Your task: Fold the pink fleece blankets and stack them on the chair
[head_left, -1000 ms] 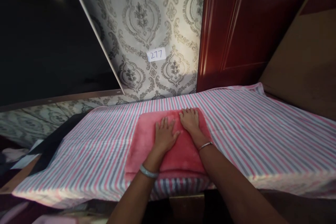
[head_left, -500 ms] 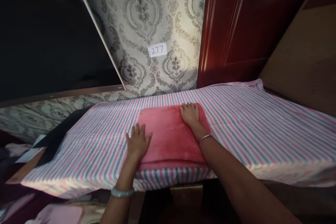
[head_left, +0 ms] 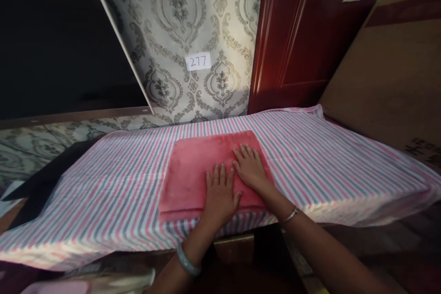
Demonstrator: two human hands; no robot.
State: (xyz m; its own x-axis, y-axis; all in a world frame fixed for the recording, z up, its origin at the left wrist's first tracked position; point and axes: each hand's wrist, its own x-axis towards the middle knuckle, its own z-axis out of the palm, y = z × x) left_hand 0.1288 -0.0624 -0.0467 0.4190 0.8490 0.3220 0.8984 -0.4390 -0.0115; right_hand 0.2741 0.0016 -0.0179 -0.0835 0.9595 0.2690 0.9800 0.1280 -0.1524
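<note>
A folded pink plush cloth (head_left: 193,165) lies flat on the striped table cover (head_left: 117,174), its layered fold edge toward me. On its near middle part rests my left hand (head_left: 220,195), palm down with fingers spread. Farther up, my right hand (head_left: 250,165) lies flat on the cloth's right side, fingers spread as well. The hands are close together but apart. Neither grips the cloth. A bangle (head_left: 188,259) circles my left wrist and a thin bracelet (head_left: 290,215) my right.
A dark screen (head_left: 65,46) stands at the back left. Behind the table is patterned wallpaper with a paper label (head_left: 198,61) reading 277. A dark red door (head_left: 289,32) and a large cardboard box (head_left: 396,73) are at the right. A pink item (head_left: 57,287) lies low at the left.
My left hand has moved right, from the cloth's left edge onto its near middle. My right hand has come slightly toward me. The view has shifted a little.
</note>
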